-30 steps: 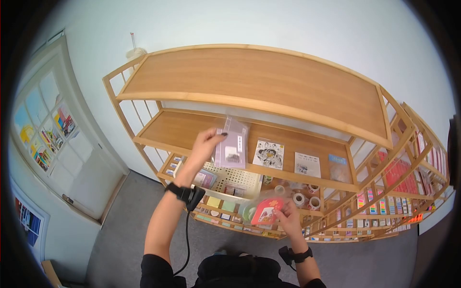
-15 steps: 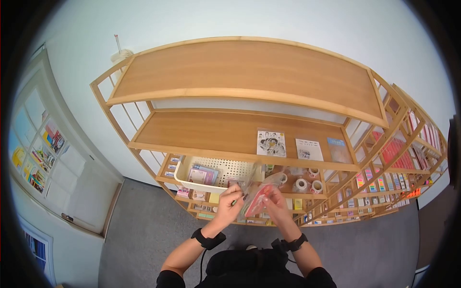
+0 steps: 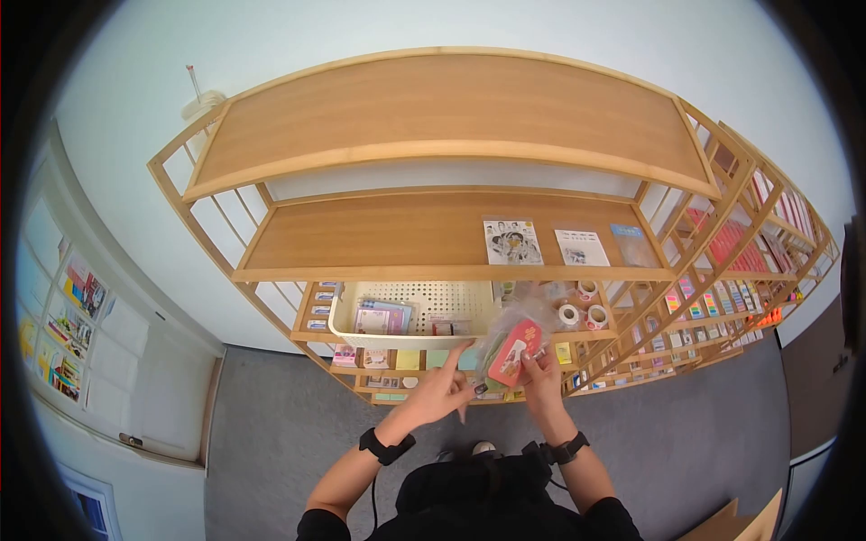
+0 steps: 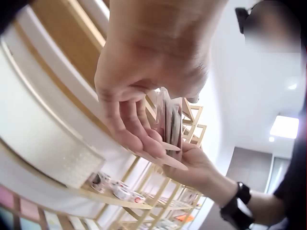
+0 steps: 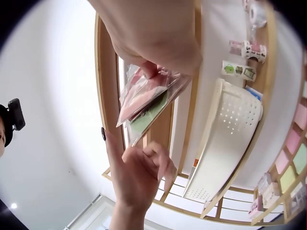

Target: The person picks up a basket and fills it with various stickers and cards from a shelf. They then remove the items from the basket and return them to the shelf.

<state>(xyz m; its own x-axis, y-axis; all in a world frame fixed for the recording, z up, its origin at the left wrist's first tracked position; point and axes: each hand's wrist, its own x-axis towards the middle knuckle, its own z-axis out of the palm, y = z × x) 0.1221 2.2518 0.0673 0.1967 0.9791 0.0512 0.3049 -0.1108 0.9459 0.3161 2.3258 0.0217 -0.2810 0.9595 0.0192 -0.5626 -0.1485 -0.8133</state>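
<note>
My right hand (image 3: 542,380) grips a small stack of clear plastic packets, with a red packet (image 3: 520,353) on top. Behind it, the edge of a green packet (image 5: 149,115) shows in the right wrist view. My left hand (image 3: 437,392) is just left of the stack, thumb and forefinger spread, palm turned towards the packets (image 4: 173,122). In the right wrist view the left hand (image 5: 139,177) appears below the packets' lower corners with nothing in its fingers. A cream perforated basket (image 3: 403,342) stands beyond the hands, holding a lavender packet (image 3: 379,319) and other flat packs.
The wooden rack (image 3: 451,273) fills the area ahead. A black-and-white picture sheet (image 3: 511,243), a white sheet (image 3: 581,248) and a blue-topped packet (image 3: 629,243) lie on its second shelf. Tape rolls (image 3: 568,315) stand right of the basket. A door (image 3: 135,379) is at left.
The left hand came down from the second shelf with a lavender packet, met the right hand's packets, then let go and spread its fingers. The right hand kept hold and turned the red packet upward.
</note>
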